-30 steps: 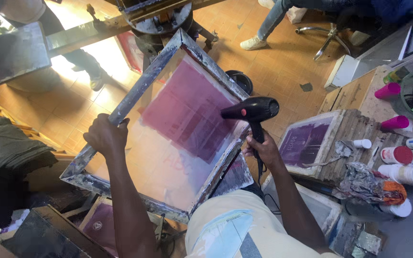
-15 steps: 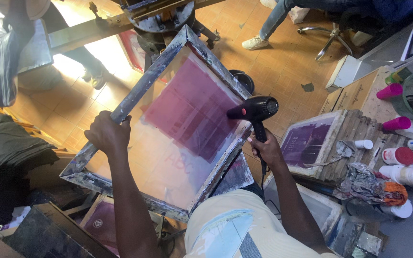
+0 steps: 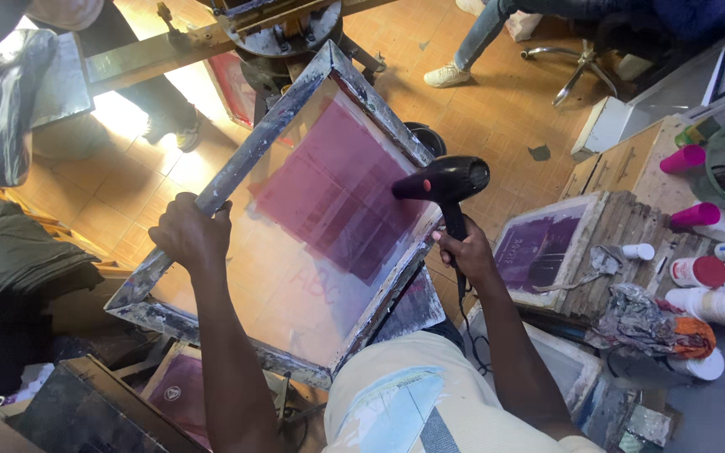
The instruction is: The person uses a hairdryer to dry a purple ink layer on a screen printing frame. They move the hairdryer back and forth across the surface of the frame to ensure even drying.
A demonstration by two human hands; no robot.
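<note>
Black hair dryer [image 3: 446, 180] now nearer the mesh, right hand [image 3: 463, 252] clasping it, left hand [image 3: 190, 235] gripping paint-crusted frame [image 3: 237, 168]

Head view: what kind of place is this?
Most likely a screen-printing workshop. The left hand holds a large framed mesh screen, the right hand aims a hair dryer at it, and another screen lies nearby.

Single head-worn view, looking steeply down from above the person's chest. Close range: the frame [image 3: 295, 210] and dryer [image 3: 446, 180] fill the centre; floor [image 3: 480, 109] beyond.
</note>
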